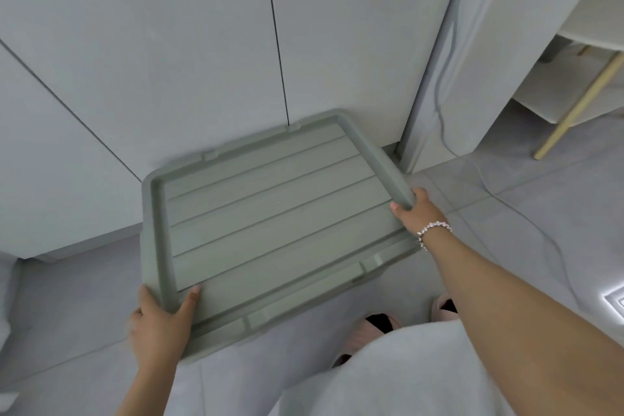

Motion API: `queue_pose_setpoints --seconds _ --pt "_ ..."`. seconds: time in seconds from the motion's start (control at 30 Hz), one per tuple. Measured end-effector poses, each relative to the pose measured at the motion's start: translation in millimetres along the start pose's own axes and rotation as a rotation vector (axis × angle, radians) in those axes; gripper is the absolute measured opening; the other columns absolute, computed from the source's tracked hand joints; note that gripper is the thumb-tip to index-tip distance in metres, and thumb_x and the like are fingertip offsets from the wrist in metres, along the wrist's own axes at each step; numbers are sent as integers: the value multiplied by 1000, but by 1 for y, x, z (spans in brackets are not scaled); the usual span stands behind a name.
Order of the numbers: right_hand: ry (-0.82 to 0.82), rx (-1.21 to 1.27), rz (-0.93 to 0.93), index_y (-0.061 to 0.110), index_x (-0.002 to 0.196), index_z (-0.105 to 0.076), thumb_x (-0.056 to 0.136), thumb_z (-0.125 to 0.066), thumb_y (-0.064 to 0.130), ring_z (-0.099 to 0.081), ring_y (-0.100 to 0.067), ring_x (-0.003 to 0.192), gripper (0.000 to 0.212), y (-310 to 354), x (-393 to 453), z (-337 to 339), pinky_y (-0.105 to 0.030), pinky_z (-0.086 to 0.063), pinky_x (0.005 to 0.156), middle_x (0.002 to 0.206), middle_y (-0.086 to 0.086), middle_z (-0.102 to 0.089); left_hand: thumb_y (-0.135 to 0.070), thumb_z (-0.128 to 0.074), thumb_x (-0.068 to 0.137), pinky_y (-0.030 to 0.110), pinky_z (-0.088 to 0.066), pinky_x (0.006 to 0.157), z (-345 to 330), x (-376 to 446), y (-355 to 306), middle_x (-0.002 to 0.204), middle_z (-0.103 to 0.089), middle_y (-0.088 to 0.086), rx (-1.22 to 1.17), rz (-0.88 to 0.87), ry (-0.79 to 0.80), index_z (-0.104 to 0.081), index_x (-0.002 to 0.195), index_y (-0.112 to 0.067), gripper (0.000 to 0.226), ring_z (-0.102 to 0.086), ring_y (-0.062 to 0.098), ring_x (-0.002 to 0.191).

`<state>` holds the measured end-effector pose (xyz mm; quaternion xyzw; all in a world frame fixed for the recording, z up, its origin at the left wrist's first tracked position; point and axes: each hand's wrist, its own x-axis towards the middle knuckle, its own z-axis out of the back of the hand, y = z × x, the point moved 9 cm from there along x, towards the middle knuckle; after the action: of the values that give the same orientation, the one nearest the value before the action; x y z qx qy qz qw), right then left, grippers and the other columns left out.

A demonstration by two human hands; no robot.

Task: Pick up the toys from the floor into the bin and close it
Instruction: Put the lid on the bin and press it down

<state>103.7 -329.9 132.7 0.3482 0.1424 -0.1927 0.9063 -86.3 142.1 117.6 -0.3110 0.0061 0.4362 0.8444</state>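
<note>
I can't see into the bin (388, 257); the green lid (270, 213) covers it (probably not seated). My left hand (158, 324) grips the lid's near-left corner, my right hand (417, 209) its right edge. Cabinet doors (169, 44) stand behind the lid.

The lid (270, 213) sits over the bin (388, 257) on the floor (506, 213), cabinet doors (169, 44) behind it, slippers (378, 324) before it.

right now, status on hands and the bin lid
Left hand grips lid near corner, right hand grips far right edge. Lid over bin, not seated. Nothing in the way.
</note>
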Motion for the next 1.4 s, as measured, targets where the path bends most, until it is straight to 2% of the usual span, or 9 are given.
queue_pose_setpoints --seconds 0.17,0.33,0.57,0.7,0.8,1.07,1.2,1.3,1.4 --pt "80 -28 21 14 134 -35 81 -62 49 -55 -30 109 69 -5 3 -2 -35 -43 88 120 -11 -58 -60 -62 77 55 -37 99 2 3 -2 140 -38 22 -37 8 33 -14 148 -18 95 -42 42 124" --pt "94 -65 25 12 101 -44 78 -53 66 -53 -26 90 59 2 -3 -12 -32 -38 70 88 -2 -53 -58 -59 80 52 -40 94 29 16 12 135 -46 23 -23 42 23 -27 142 -11 84 -48 43 119" --pt "181 276 -129 3 144 -21 87 -41 62 -37 -29 133 85 13 13 -43 -34 -28 107 147 -15 -33 -71 -43 81 48 -40 97 29 72 11 130 -48 31 -315 310 155 -44 131 3 90 -50 45 112" --pt "303 222 -145 3 142 -32 83 -33 71 -29 -26 139 90 17 25 -52 -35 -21 112 150 -13 -30 -55 -46 90 37 -41 66 18 79 3 86 -61 21 -469 340 276 -56 112 3 62 -49 30 71" --pt "340 320 -80 16 142 -36 79 -42 70 -27 -19 140 84 25 24 -52 -33 -16 114 151 -2 -31 -56 -47 89 34 -40 59 15 81 3 45 -61 9 -508 332 319 -58 85 -4 52 -50 30 64" --pt "400 431 -18 24 144 -31 83 -42 64 -20 -8 141 73 32 20 -57 -29 -10 114 151 9 -27 -60 -47 87 33 -38 57 13 86 10 44 -59 10 -511 326 378 -59 88 -4 57 -49 30 60" --pt "411 459 -32 24 140 -40 44 -57 88 -32 -11 136 117 16 34 -64 -35 -17 117 147 8 -36 -57 -46 88 33 -47 55 12 79 9 45 -63 8 -512 360 384 -60 81 -6 54 -61 24 41" --pt "378 430 16 21 139 -42 19 -55 94 -34 -14 136 141 18 40 -66 -34 -18 116 144 4 -40 -59 -49 86 33 -51 64 15 75 7 65 -69 13 -536 365 387 -64 92 -5 57 -65 26 61" --pt "349 356 22 21 140 -40 39 -50 91 -28 -20 139 123 22 37 -62 -38 -15 115 148 -1 -34 -68 -57 76 35 -51 71 23 79 14 88 -70 15 -537 381 337 -65 97 -9 63 -66 29 81"
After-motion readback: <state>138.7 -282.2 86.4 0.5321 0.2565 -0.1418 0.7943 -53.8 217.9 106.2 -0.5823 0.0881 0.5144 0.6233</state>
